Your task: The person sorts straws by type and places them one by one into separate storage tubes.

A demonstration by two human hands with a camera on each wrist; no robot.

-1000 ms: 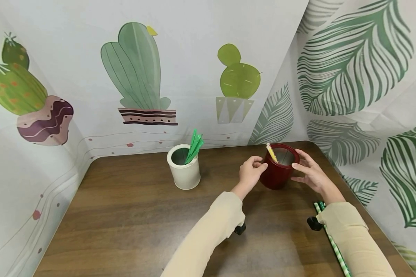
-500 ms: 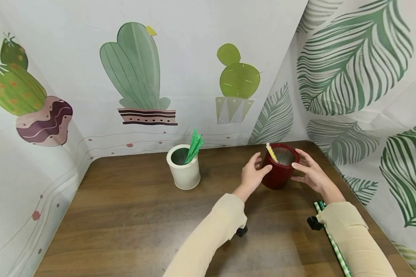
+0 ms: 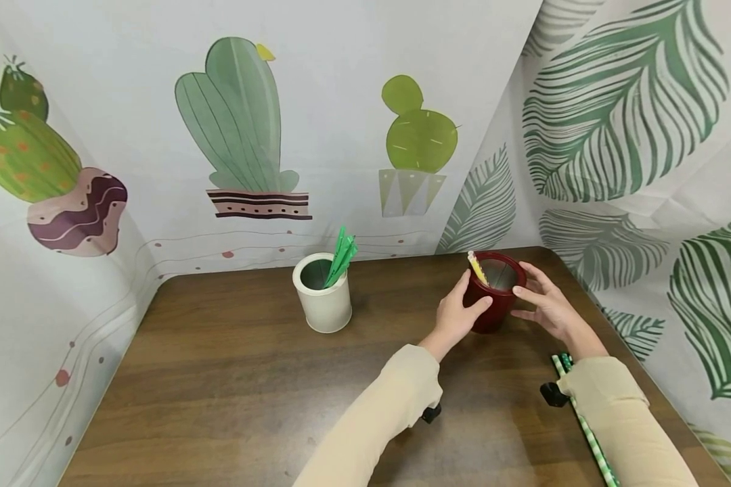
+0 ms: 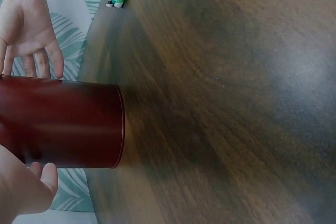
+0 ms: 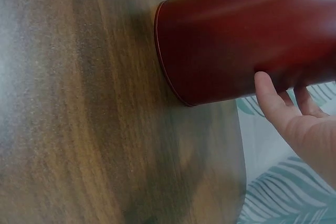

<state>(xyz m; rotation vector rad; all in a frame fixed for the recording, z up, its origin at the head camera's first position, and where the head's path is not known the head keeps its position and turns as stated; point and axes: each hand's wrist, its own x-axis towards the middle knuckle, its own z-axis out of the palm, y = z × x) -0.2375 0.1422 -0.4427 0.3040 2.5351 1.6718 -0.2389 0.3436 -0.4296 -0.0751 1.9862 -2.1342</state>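
A dark red pen holder (image 3: 497, 310) stands upright near the table's back right corner. Yellow and white paper straws (image 3: 478, 269) lean out over its left rim. From the left, my left hand (image 3: 459, 314) holds the holder's side, thumb in front and fingers partly hidden behind. My right hand (image 3: 548, 306) holds the opposite side, its fingers spread between rim and middle. The left wrist view shows the smooth red wall of the holder (image 4: 79, 121) between both hands. In the right wrist view a fingertip of the right hand (image 5: 302, 124) touches that wall.
A cream pen holder (image 3: 327, 308) with green straws (image 3: 342, 260) in it stands at the back, left of the red one. Green striped straws (image 3: 593, 436) lie by the right edge, partly under the right forearm. A patterned cloth backdrop (image 3: 341, 135) rises behind the wooden table (image 3: 231, 379).
My left hand has opened out from a bent-finger pose and moved right, onto the red pen holder's side. The right hand and both holders look unmoved.
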